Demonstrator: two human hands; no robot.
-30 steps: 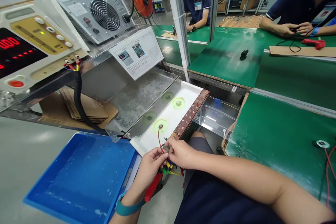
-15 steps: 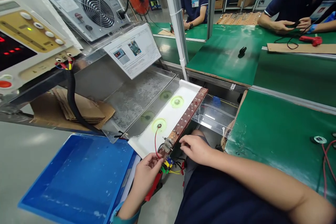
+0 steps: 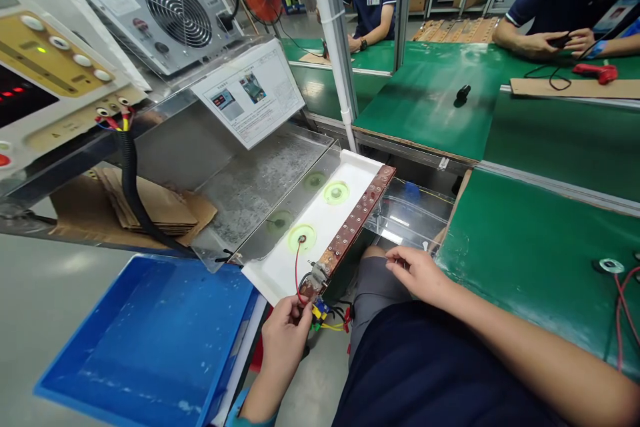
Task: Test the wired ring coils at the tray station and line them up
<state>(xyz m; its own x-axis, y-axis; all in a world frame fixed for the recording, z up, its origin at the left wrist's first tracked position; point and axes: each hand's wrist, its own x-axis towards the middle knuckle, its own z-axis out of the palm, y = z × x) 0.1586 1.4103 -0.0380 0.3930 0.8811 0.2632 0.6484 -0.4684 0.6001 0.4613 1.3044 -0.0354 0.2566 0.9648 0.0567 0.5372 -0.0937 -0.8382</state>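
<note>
Okay, left hand [image 3: 286, 328] has thumb & fingertips pinched on the red wire [image 3: 297, 267], close to its near end; the very tip's hidden by the fingers. Wire runs far from there to a small round metal pc [image 3: 302, 239] in the ctr of the near pale-green ring [image 3: 311, 233], on the white board [image 3: 323, 217]. Far ring [image 3: 343, 195] is on the same board, w/ a greyish disc mid-ring. Right hand [image 3: 417, 273] is released, fingers loosely bent, off to the right & well apart from the board, btwn it & the green tabletop [image 3: 530, 260].

Brown strip [image 3: 356, 217] w/ rows of metal studs runs along the board's right edge; grey clamp-like pc [image 3: 319, 273] at its near end. Blue/yellow/green connectors [image 3: 320, 310] hang just right of left fingertips, w/ yellow & black leads.

Left side: blue tray [image 3: 145, 340] near, cardboard stack [image 3: 145, 203] behind it, black corrugated cable [image 3: 131, 180] dropping from a meter [image 3: 55, 73] w/ red digits. Printed sheet [image 3: 250, 95] below a grey box w/ fan grille [image 3: 160, 13].

Right tabletop: round pc w/ red leads [image 3: 611, 266] near the right edge. Far side: 2 co-workers in dark-blue shirts, seated at green benches; red-handled tool [image 3: 596, 72] by the right one.
</note>
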